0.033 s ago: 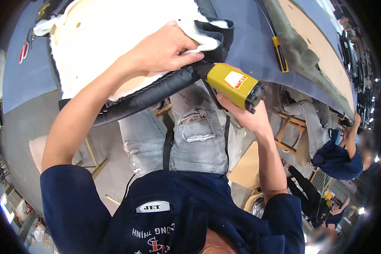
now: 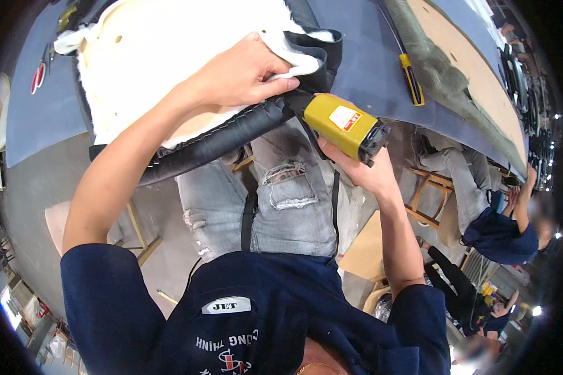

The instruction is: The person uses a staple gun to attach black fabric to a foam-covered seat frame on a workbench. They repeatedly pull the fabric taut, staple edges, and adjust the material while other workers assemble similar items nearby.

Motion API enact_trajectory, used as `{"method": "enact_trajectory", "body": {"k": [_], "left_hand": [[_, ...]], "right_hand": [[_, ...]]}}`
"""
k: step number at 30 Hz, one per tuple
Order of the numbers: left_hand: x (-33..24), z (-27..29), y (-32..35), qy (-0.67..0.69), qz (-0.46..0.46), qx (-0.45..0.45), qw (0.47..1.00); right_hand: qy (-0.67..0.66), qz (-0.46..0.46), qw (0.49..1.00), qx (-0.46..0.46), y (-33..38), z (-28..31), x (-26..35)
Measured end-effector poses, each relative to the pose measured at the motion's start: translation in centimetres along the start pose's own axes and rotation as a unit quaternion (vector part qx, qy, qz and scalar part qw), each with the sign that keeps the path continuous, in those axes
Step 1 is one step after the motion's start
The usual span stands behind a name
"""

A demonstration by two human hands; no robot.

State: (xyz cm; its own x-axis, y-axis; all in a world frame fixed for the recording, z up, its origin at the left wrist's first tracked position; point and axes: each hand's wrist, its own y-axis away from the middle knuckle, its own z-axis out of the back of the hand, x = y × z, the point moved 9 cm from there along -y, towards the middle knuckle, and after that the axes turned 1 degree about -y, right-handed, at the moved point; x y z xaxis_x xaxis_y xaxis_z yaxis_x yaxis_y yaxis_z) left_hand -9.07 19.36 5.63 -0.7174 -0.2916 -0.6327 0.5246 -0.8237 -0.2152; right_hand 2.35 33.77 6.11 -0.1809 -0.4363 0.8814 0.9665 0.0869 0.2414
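A seat panel [image 2: 162, 69] with white padding lies at the table's near edge, upside up unclear. Black cover material [image 2: 231, 132] wraps its near side, fixed by a row of staples. My left hand [image 2: 247, 70] is closed at the panel's near right corner, its thumb stretched along the folded black cover and white padding; its fingertips are partly hidden. My right hand [image 2: 356, 165] grips a yellow staple gun [image 2: 341, 125] from below. The gun's nose meets the black cover beside my left thumb, though the exact contact is hidden.
Red-handled scissors [image 2: 39, 76] lie on the blue-grey table [image 2: 34, 125] at the far left. A yellow-handled screwdriver [image 2: 411, 78] rests to the right, beside another padded board [image 2: 475, 87]. Two people [image 2: 500, 234] are at the right, near a wooden stool [image 2: 430, 199].
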Motion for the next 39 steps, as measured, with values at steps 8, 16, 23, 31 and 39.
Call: {"method": "enact_trajectory", "body": {"k": [8, 16, 23, 31, 39], "left_hand": [[-0.3, 0.5, 0.4, 0.018, 0.088, -0.041, 0.995], [-0.5, -0.6, 0.9, -0.019, 0.007, -0.008, 1.0], [-1.0, -0.5, 1.0, -0.018, -0.029, -0.059, 0.998], [-0.1, -0.9, 0.7, -0.032, 0.064, 0.015, 0.997], [-0.8, 0.9, 0.8, -0.054, 0.063, -0.125, 0.989]], "right_hand": [[-0.021, 0.062, 0.995, -0.073, 5.5, 3.4, -2.5], [-0.002, 0.095, 0.995, -0.036, 2.6, 1.0, -1.0], [0.024, 0.11, 0.994, 0.009, 0.1, -0.1, -0.4], [-0.088, 0.034, 0.995, 0.022, 0.3, -0.2, -1.6], [-0.054, 0.113, 0.99, -0.063, 5.9, 3.9, -4.0]]}}
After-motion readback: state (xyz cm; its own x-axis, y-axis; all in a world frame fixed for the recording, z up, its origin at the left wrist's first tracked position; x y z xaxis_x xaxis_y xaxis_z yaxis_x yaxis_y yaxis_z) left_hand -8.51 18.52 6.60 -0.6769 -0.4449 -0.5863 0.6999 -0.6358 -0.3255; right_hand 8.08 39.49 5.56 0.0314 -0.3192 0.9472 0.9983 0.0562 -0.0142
